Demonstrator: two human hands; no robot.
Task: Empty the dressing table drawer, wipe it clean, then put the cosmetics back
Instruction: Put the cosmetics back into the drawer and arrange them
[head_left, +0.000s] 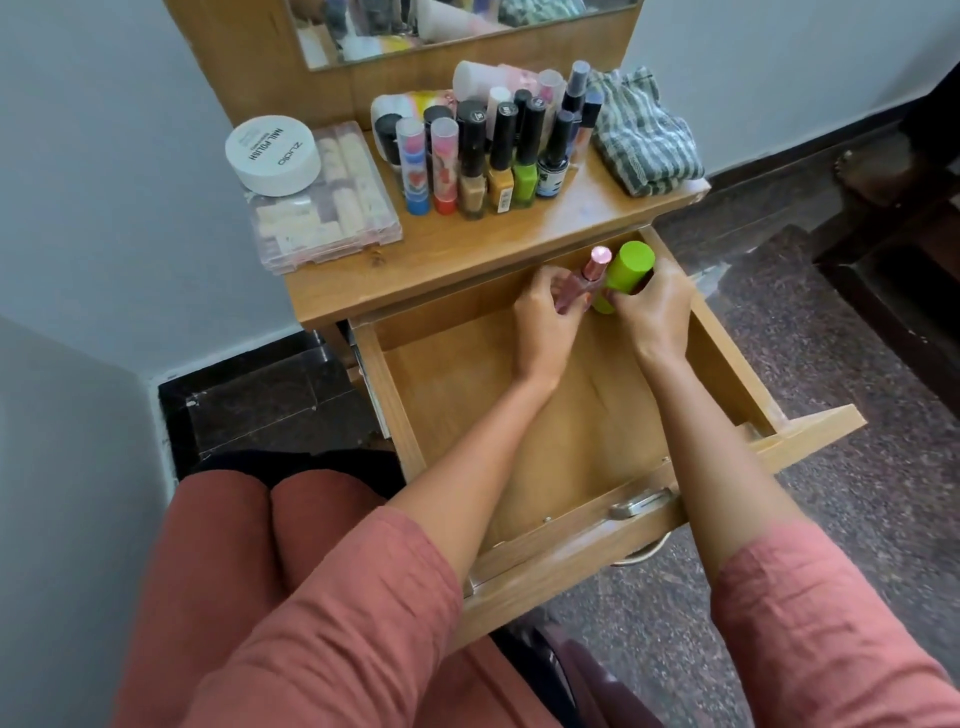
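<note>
Two items only are in the drawer (467, 395), at its far end, centre frame: left hand (545, 322) fingers grip a pink tube (593, 270), right hand (657, 312) fingers a green bottle (627, 266). Other cosmetics (501, 156) crowd the tabletop (467, 244), probably awaiting return.

A single wide-angle view from the person's head looks forward and steeply down, close over the open drawer (457, 395) at mid-frame. The bench (467, 244) top and the lower edge of the mirror (363, 47) fill the upper part. The person's knees (234, 545) lie nearest, at the bottom.
</note>
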